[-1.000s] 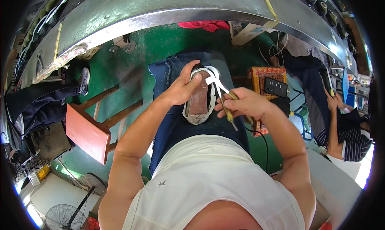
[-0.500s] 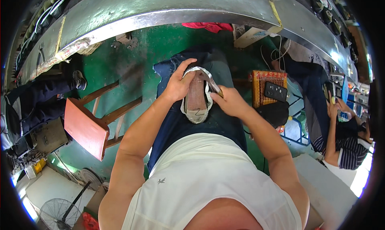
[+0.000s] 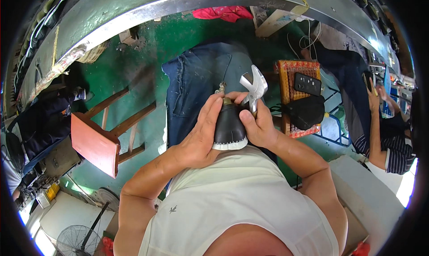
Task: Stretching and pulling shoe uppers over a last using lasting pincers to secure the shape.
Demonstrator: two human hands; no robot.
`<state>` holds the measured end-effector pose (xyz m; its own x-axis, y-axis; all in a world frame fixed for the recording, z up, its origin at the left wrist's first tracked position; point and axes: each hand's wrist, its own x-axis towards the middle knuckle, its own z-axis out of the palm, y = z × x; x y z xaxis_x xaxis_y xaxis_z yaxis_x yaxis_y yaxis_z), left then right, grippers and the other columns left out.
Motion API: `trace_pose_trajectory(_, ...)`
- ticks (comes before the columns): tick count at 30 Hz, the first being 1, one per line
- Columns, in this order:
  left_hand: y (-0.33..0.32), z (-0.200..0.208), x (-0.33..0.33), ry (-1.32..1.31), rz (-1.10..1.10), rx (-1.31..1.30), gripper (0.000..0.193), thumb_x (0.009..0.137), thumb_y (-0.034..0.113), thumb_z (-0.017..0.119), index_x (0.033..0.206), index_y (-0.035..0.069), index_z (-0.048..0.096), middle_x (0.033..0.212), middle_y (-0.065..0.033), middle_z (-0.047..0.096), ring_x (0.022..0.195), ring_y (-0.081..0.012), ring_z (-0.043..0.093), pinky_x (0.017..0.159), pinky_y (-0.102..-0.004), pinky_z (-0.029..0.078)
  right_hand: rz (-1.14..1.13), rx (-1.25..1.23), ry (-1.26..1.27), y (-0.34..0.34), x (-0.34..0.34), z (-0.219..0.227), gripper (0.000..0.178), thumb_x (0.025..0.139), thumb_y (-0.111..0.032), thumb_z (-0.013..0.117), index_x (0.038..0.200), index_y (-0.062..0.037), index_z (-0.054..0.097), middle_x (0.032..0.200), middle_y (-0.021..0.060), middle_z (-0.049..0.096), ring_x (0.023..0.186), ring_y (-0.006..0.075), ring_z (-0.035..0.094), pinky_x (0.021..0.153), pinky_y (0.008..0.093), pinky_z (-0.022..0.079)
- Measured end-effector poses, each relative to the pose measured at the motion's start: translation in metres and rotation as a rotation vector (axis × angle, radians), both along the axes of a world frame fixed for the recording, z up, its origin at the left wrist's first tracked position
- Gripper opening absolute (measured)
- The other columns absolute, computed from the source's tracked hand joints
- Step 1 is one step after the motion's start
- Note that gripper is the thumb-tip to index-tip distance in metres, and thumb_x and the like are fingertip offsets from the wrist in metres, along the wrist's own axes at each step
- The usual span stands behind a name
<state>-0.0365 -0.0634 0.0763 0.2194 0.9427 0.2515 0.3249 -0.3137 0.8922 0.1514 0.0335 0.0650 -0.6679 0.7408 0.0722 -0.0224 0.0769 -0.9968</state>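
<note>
A black shoe upper (image 3: 229,127) with a white jagged edge along its lower side lies between my hands, above my lap. My left hand (image 3: 204,128) is closed along its left side, the fingers reaching over the far end. In my closed right hand (image 3: 260,127) are steel shoemaker's lasting pliers (image 3: 256,87), jaws pointing away from me and handles mostly hidden. That hand's thumb and fingers also press against the shoe's right side. Dark blue cloth (image 3: 187,84) with a frayed edge covers my lap under the work.
On my right, a black phone (image 3: 307,83) and a black bag (image 3: 304,112) rest on a woven-top stool (image 3: 286,73). To my left is an overturned red-topped stool (image 3: 96,142). A metal bench (image 3: 178,8) spans the far side; a person (image 3: 380,144) sits at far right.
The shoe has been turned from sole-up to black upper showing, and brought closer to me. My right hand has swung the pliers off its edge, jaws now pointing away.
</note>
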Motion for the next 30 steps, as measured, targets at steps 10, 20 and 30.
trace_pose_trajectory(10,-0.005,0.01,-0.001,0.194,0.019,-0.144,0.1,0.081,-0.001,0.067,0.156,-0.009,0.0,0.154,-0.0354,0.023,0.141,-0.0529,0.03,0.118,-0.0519,0.026,0.016,-0.043,-0.047,0.005,-0.001,-0.005,0.033,0.104,-0.028,0.055,0.12,0.0013,0.053,0.113,0.0155,0.068,0.101,0.0262,0.068,0.09,0.0345,0.051)
trace_pose_trajectory(20,0.021,0.008,-0.014,0.253,-0.044,-0.219,0.101,0.085,0.006,0.071,0.156,-0.008,0.0,0.157,-0.0351,0.014,0.145,-0.0519,0.024,0.12,-0.0495,0.027,0.357,0.103,-0.301,0.062,0.001,0.025,0.077,0.072,-0.046,0.089,0.118,0.0028,0.051,0.105,0.0187,0.065,0.095,0.0318,0.066,0.086,0.0386,0.051)
trace_pose_trajectory(30,0.007,-0.076,0.008,-0.302,0.428,-0.666,0.076,0.093,0.028,0.073,0.149,-0.004,0.033,0.138,-0.0235,0.054,0.129,-0.029,0.053,0.11,-0.0372,0.04,0.031,0.097,-0.477,0.098,-0.017,-0.036,0.066,0.078,-0.044,0.085,0.116,0.0019,0.056,0.101,0.0088,0.063,0.089,0.0148,0.061,0.081,0.0317,0.052)
